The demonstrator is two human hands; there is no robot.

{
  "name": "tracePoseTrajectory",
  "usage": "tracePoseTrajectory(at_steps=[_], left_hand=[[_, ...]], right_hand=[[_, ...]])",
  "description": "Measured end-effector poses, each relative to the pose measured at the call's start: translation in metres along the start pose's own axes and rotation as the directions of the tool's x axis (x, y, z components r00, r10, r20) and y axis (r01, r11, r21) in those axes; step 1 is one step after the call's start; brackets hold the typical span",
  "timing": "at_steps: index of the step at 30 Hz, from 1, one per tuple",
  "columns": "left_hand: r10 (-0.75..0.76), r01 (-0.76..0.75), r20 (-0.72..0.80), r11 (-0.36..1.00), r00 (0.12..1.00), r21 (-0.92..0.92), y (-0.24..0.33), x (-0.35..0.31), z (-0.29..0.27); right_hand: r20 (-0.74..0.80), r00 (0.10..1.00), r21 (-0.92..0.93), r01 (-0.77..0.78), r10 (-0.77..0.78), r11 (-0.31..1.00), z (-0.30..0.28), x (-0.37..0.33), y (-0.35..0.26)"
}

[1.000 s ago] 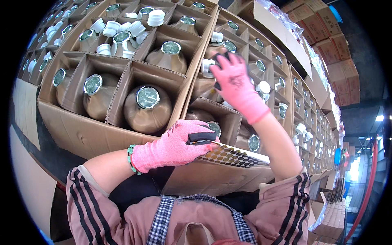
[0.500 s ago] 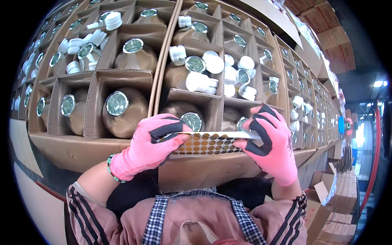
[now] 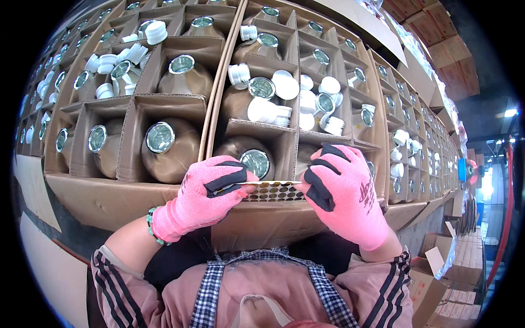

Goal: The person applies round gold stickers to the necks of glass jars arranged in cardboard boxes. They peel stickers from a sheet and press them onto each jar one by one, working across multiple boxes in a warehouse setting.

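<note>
Between my hands, at the front edge of an open carton, is a sheet of round gold stickers [image 3: 273,192]. My left hand [image 3: 213,194], in a pink glove with black fingertips, pinches its left end. Its right end is gripped by my right hand [image 3: 344,194], gloved the same way, with thumb and fingers closed. Just beyond the sheet stands a gold-brown bottle [image 3: 255,163] with a silvery-green round top. The neighbouring bottle to its right is mostly hidden behind my right hand.
Cardboard dividers [image 3: 257,130] separate the bottles. White plastic caps [image 3: 285,85] lie in clusters among them. Another carton of bottles [image 3: 164,136] adjoins on the left, and more cartons run off to the right [image 3: 415,131]. Stacked boxes [image 3: 454,60] stand at the far right.
My right hand has shifted left along the sheet, closer to my left hand. The sheet now appears more edge-on and less of it shows.
</note>
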State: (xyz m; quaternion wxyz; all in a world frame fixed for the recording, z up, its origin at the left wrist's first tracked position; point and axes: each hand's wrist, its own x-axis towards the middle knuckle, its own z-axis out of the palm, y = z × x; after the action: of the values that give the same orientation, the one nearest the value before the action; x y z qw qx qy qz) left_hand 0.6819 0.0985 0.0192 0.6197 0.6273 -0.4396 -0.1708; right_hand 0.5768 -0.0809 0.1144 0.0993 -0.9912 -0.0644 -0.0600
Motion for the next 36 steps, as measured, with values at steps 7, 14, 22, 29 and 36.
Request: tracePoseTrajectory(at_steps=[7, 14, 22, 29, 36], left_hand=[[-0.126, 0.119, -0.050, 0.986, 0.991, -0.115, -0.005, -0.003, 0.000], [-0.167, 0.154, -0.091, 0.979, 0.982, -0.132, -0.004, 0.002, -0.001], [-0.319, 0.296, -0.096, 0.935, 0.943, -0.195, 0.002, 0.006, -0.001], [-0.391, 0.360, -0.131, 0.909, 0.911, -0.211, 0.006, 0.007, 0.001], [-0.413, 0.379, -0.147, 0.900, 0.899, -0.216, 0.003, 0.009, 0.003]], right_hand=[[0.012, 0.999, 0.041, 0.048, -0.048, 0.998, 0.003, 0.006, 0.009], [-0.100, 0.973, 0.063, 0.214, -0.208, 0.975, 0.006, 0.010, 0.021], [-0.154, 0.880, -0.090, 0.440, -0.449, 0.893, 0.013, 0.016, 0.037], [-0.211, 0.840, -0.078, 0.496, -0.501, 0.865, 0.020, 0.016, 0.045], [-0.298, 0.778, -0.109, 0.548, -0.553, 0.829, 0.027, 0.016, 0.048]])
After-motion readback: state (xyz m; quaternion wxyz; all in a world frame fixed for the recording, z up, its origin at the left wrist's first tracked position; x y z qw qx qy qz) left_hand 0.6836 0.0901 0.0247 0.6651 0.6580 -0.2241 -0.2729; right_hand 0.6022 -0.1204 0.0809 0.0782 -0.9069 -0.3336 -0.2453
